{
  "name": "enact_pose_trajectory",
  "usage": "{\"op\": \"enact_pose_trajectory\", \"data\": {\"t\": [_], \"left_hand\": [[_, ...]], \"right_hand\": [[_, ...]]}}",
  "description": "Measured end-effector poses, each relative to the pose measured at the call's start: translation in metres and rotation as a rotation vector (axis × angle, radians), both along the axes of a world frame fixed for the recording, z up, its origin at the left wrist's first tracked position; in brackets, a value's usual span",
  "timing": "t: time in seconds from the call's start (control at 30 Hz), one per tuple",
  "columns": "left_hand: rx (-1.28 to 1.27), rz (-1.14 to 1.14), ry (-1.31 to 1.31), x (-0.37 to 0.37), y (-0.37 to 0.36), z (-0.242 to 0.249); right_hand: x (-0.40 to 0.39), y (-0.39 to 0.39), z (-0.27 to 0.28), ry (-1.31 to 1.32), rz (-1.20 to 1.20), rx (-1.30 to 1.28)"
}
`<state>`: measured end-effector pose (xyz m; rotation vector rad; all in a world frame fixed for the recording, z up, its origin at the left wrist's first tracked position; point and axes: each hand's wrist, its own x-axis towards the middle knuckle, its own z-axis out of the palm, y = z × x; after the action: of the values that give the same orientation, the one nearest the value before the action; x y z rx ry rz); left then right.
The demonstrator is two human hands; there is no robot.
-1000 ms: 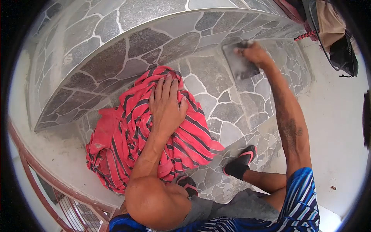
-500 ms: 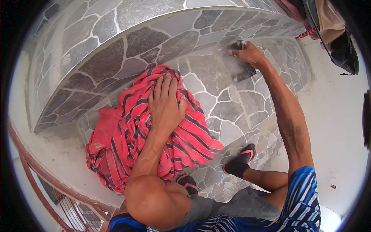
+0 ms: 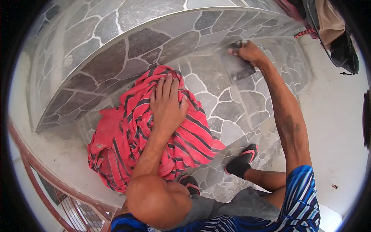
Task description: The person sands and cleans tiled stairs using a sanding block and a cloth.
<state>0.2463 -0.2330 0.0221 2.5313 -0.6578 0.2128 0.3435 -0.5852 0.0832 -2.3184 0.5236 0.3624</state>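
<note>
My left hand (image 3: 169,104) lies with its fingers stretched out on top of a bunched red cloth (image 3: 193,145) with black and white stripes. The heap rests on the stone-patterned floor, against the foot of a low curved wall. Out to the far right, my right hand (image 3: 247,53) is closed on the upper end of a dark, flat rectangular trowel (image 3: 242,71). Its blade lies against the floor near the wall's base, and the grip itself is mostly covered by my fingers.
A curved wall (image 3: 150,42) with a stone-patterned face runs behind the cloth. Bags (image 3: 338,34) hang at the upper right by a white wall (image 3: 332,116). A brown metal railing (image 3: 58,178) stands at lower left. My feet in dark, pink-edged footwear (image 3: 240,162) are close below.
My right hand has shifted very slightly with the trowel and is a little blurred. The left hand stays on the cloth. The whole view has moved slightly.
</note>
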Motion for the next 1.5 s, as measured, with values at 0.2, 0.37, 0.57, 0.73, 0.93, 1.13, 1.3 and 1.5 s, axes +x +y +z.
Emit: {"op": "enact_pose_trajectory", "data": {"t": [0.2,0.37,0.57,0.73,0.93,1.13,1.3,1.5], "left_hand": [[-0.011,0.010,-0.030,0.000,-0.001,-0.001],[-0.002,0.007,0.019,-0.001,0.000,0.002],[0.006,0.012,-0.004,0.000,0.002,0.000],[0.020,0.005,-0.024,0.000,0.002,0.001],[0.015,-0.014,-0.040,0.002,-0.001,-0.001],[0.035,-0.011,-0.032,0.001,0.000,0.001],[0.034,-0.027,-0.049,0.000,0.002,0.002],[0.046,-0.025,-0.035,0.000,0.001,0.000]], "right_hand": [[-0.007,-0.005,0.001,-0.034,-0.090,0.082],[-0.015,0.016,-0.012,-0.160,0.051,-0.097],[-0.040,0.081,0.026,-0.132,0.434,-0.752],[-0.057,0.128,-0.035,-0.554,0.476,-0.976],[-0.057,0.154,-0.049,-0.402,0.541,-1.016],[-0.067,0.137,-0.045,-0.370,0.412,-0.916],[-0.088,0.158,-0.053,-0.449,0.377,-1.016],[-0.107,0.176,-0.039,-0.354,0.383,-0.972]]}}
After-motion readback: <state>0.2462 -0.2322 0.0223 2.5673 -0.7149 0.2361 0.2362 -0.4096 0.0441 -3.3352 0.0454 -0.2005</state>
